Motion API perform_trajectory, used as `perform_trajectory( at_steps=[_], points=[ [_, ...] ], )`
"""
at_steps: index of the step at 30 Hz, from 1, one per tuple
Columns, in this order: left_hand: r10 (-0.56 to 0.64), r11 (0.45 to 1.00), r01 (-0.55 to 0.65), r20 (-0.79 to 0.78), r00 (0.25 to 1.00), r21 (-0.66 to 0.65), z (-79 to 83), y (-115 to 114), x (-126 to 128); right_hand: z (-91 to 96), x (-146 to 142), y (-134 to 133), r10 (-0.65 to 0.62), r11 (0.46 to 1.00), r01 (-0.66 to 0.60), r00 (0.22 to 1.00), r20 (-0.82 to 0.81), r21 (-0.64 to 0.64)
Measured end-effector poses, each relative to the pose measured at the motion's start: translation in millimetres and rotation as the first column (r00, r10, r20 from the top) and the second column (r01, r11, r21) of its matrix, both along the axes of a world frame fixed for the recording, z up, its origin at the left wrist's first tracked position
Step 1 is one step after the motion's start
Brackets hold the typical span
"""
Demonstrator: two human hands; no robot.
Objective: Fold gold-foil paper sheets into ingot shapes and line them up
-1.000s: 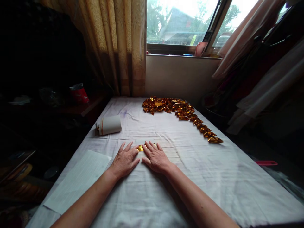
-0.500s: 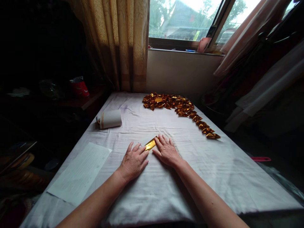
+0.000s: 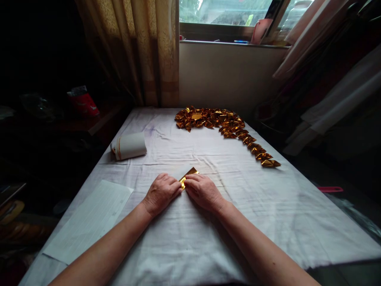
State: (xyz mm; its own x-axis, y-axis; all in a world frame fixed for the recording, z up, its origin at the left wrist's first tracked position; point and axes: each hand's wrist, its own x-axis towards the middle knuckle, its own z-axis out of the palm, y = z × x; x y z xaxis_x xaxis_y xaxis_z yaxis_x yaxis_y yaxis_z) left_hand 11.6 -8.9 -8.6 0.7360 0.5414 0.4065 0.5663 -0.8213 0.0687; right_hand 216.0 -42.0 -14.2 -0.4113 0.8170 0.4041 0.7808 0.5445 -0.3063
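Note:
A small piece of gold foil paper (image 3: 190, 171), folded into a strip with a pale side showing, lies at the middle of the cloth-covered table (image 3: 166, 238). My left hand (image 3: 163, 192) is closed at its near left end, fingertips curled against the foil. From the other side my right hand (image 3: 204, 190) pinches the same paper, its fingers bent over the near part. Both hands rest low on the cloth, their fingertips almost meeting. Fingers hide part of the foil.
Folded gold foil pieces (image 3: 208, 118) form a heap at the back, with a row trailing right. A grey-white roll (image 3: 131, 146) with an orange band lies at left, above a pale paper sheet (image 3: 89, 222). A red packet (image 3: 83, 102) stands on a dark side surface. A curtain (image 3: 149, 51) hangs behind.
My hands have gone from lying flat with fingers spread to curling and pinching the gold foil paper. The right hand has shifted toward the left one. The view has tilted slightly down.

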Motion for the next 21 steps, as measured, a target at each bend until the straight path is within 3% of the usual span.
perform_trajectory(
  at_steps=[5, 12, 21],
  points=[
    [0.055, 0.998, -0.055, 0.073, 0.996, -0.008, -5.7, 1, 1, -0.9, -4, -1, -0.001, 0.998, -0.004, 0.997, 0.077, 0.059],
    [-0.002, 0.970, 0.028, 0.111, 0.994, -0.239, -1.2, 3, -9, -3.1, -8, 0, -0.008, 0.993, -0.005, 0.993, 0.116, 0.118],
    [0.014, 0.999, -0.012, 0.038, 0.999, -0.045, -4.3, 1, -1, 1.9, -5, 1, 0.017, 1.000, -0.016, 0.998, -0.054, 0.008]
  ],
)
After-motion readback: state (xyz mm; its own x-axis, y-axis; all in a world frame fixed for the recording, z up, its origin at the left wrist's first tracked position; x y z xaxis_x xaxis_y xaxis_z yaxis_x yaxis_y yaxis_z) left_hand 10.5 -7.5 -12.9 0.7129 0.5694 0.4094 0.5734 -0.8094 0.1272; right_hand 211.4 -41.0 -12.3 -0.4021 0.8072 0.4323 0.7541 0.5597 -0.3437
